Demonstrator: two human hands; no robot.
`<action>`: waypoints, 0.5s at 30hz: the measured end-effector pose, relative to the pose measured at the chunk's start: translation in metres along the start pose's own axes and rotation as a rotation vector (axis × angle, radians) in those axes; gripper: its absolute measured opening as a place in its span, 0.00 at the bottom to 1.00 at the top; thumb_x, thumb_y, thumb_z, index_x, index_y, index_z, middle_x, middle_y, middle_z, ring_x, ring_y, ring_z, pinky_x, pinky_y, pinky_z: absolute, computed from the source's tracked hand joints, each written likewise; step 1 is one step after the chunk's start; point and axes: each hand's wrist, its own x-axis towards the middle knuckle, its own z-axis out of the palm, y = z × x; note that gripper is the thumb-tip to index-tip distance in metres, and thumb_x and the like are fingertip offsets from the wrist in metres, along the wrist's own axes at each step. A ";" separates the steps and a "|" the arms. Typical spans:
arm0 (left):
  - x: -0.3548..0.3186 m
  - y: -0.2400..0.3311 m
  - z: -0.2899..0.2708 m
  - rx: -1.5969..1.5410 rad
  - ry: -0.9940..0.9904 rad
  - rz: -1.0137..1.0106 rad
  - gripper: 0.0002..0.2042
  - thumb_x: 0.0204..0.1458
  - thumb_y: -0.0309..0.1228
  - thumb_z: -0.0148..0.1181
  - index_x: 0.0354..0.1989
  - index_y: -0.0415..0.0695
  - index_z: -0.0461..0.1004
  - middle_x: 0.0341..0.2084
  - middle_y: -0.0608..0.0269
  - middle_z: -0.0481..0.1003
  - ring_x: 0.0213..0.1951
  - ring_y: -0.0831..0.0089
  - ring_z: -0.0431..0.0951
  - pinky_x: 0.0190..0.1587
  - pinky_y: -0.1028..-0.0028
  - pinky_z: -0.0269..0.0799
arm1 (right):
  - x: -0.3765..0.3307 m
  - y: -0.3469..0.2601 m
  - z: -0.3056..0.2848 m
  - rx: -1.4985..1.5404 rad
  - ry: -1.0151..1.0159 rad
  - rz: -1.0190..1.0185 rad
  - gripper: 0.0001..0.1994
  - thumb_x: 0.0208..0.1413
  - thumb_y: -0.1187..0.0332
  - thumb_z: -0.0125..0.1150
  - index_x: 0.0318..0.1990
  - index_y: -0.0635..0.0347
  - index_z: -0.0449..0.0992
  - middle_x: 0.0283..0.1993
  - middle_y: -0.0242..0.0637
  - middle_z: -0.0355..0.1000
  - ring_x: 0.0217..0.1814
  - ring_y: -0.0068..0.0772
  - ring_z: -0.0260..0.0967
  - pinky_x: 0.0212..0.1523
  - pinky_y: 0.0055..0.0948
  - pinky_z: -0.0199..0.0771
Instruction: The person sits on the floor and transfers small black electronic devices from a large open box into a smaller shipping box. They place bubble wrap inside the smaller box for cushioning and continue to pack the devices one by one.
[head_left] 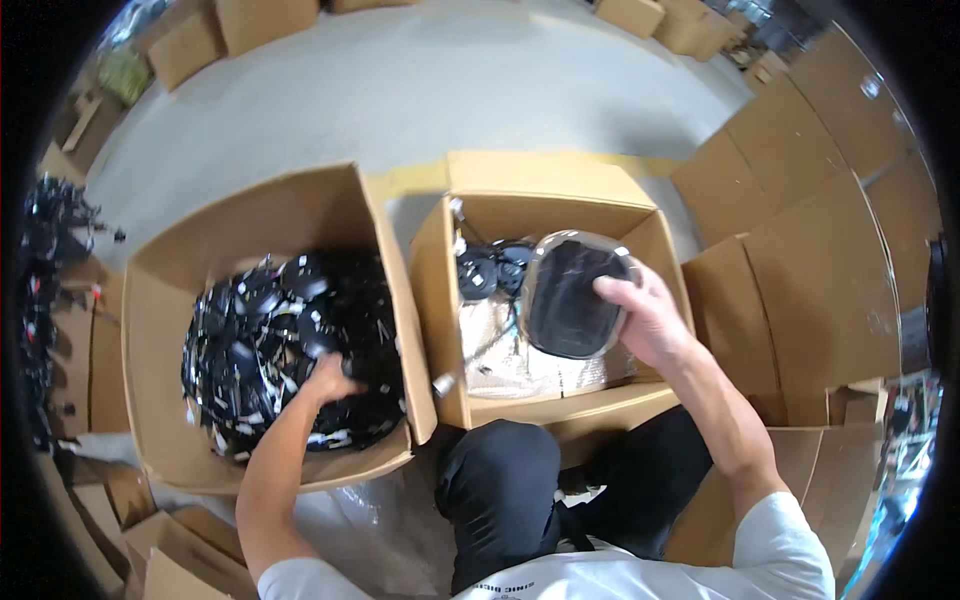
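My right hand (pixel 652 315) grips a dark rounded-rectangular panel (pixel 575 300) with a pale, see-through rim. The thumb lies on its face; the other fingers are hidden behind it. The panel is held above the right cardboard box (pixel 555 212). Inside that box, round black parts (pixel 490 272) with cables sit at the far left, on silvery padded wrapping (pixel 545 378). My left hand (pixel 328 380) reaches into the left cardboard box (pixel 235 215), among a heap of black wired parts (pixel 240 365). Its fingers are partly hidden there, next to a round black part (pixel 318 330).
Tall cardboard boxes (pixel 800 290) stand close on the right. More black cabled parts (pixel 50 290) are piled at the far left. Clear plastic sheeting (pixel 370 520) lies below the left box. Further boxes (pixel 265 22) line the back of the grey floor (pixel 430 95).
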 end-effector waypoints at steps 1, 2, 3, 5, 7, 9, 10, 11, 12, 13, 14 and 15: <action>-0.013 0.007 -0.003 -0.006 0.023 0.082 0.40 0.31 0.48 0.81 0.50 0.31 0.75 0.49 0.35 0.77 0.55 0.46 0.77 0.61 0.60 0.72 | -0.001 0.005 -0.014 -0.089 0.001 -0.040 0.22 0.59 0.68 0.68 0.58 0.64 0.72 0.53 0.40 0.78 0.54 0.28 0.76 0.57 0.31 0.75; -0.030 0.004 -0.007 -0.115 0.056 0.110 0.34 0.32 0.45 0.80 0.45 0.34 0.77 0.43 0.39 0.80 0.48 0.47 0.81 0.56 0.60 0.75 | 0.000 0.002 -0.017 -0.411 -0.021 -0.022 0.21 0.59 0.68 0.67 0.58 0.64 0.72 0.51 0.40 0.79 0.52 0.28 0.76 0.55 0.32 0.75; -0.045 0.020 -0.016 -0.074 0.165 0.140 0.28 0.34 0.41 0.78 0.42 0.35 0.77 0.37 0.43 0.81 0.43 0.48 0.82 0.51 0.60 0.76 | -0.003 -0.004 -0.021 -0.749 -0.023 0.003 0.20 0.59 0.68 0.67 0.57 0.64 0.72 0.49 0.40 0.79 0.51 0.29 0.76 0.54 0.33 0.75; -0.093 0.058 -0.068 -0.201 0.329 0.161 0.23 0.39 0.35 0.75 0.43 0.34 0.77 0.37 0.47 0.82 0.41 0.56 0.83 0.48 0.62 0.77 | -0.012 -0.002 -0.029 -1.040 0.029 -0.103 0.23 0.59 0.65 0.66 0.59 0.66 0.71 0.49 0.37 0.76 0.51 0.26 0.73 0.55 0.30 0.73; -0.154 0.093 -0.118 -0.574 0.539 0.241 0.21 0.45 0.29 0.73 0.46 0.33 0.77 0.39 0.52 0.82 0.42 0.66 0.82 0.47 0.66 0.78 | -0.016 -0.009 -0.039 -0.890 0.067 -0.170 0.23 0.62 0.66 0.65 0.61 0.67 0.70 0.49 0.35 0.76 0.51 0.24 0.73 0.54 0.28 0.74; -0.210 0.124 -0.146 -1.006 0.542 0.446 0.18 0.55 0.24 0.68 0.53 0.34 0.74 0.46 0.58 0.81 0.46 0.70 0.81 0.55 0.68 0.77 | -0.019 -0.017 -0.043 -0.551 0.091 -0.264 0.23 0.63 0.66 0.65 0.62 0.67 0.69 0.50 0.35 0.76 0.52 0.22 0.73 0.54 0.27 0.74; -0.230 0.151 -0.146 -1.122 0.507 0.535 0.19 0.57 0.24 0.67 0.56 0.35 0.73 0.48 0.58 0.80 0.49 0.70 0.80 0.57 0.68 0.75 | -0.019 -0.018 -0.040 -0.378 0.111 -0.454 0.23 0.66 0.65 0.64 0.62 0.66 0.69 0.50 0.34 0.76 0.51 0.21 0.72 0.53 0.26 0.74; -0.248 0.182 -0.141 -1.231 0.472 0.621 0.20 0.59 0.25 0.66 0.58 0.35 0.71 0.51 0.58 0.79 0.51 0.70 0.79 0.59 0.67 0.73 | -0.022 -0.025 -0.027 -0.218 0.094 -0.500 0.23 0.66 0.66 0.64 0.65 0.66 0.68 0.50 0.33 0.76 0.49 0.19 0.71 0.52 0.25 0.74; -0.258 0.210 -0.130 -1.314 0.480 0.693 0.21 0.60 0.25 0.65 0.60 0.35 0.69 0.53 0.57 0.77 0.53 0.70 0.77 0.61 0.67 0.72 | -0.027 -0.030 -0.016 -0.253 0.080 -0.510 0.25 0.67 0.66 0.63 0.67 0.65 0.67 0.48 0.31 0.75 0.46 0.18 0.69 0.50 0.24 0.73; -0.261 0.238 -0.115 -1.403 0.473 0.775 0.22 0.62 0.26 0.64 0.62 0.36 0.67 0.55 0.57 0.76 0.55 0.71 0.76 0.63 0.67 0.70 | -0.033 -0.034 -0.006 -0.299 0.077 -0.524 0.26 0.68 0.65 0.62 0.69 0.63 0.65 0.45 0.29 0.74 0.42 0.17 0.67 0.48 0.23 0.72; -0.260 0.261 -0.101 -1.481 0.471 0.816 0.21 0.63 0.27 0.63 0.63 0.36 0.67 0.56 0.57 0.75 0.56 0.71 0.75 0.64 0.67 0.68 | -0.038 -0.026 0.006 -0.263 0.010 -0.499 0.26 0.69 0.65 0.60 0.70 0.62 0.64 0.43 0.27 0.72 0.40 0.16 0.65 0.45 0.22 0.70; -0.258 0.282 -0.089 -1.569 0.455 0.857 0.21 0.65 0.28 0.61 0.63 0.37 0.66 0.56 0.58 0.74 0.57 0.71 0.74 0.65 0.67 0.67 | -0.045 -0.018 0.017 -0.240 -0.051 -0.470 0.26 0.70 0.65 0.58 0.71 0.61 0.62 0.41 0.24 0.70 0.37 0.15 0.62 0.42 0.21 0.68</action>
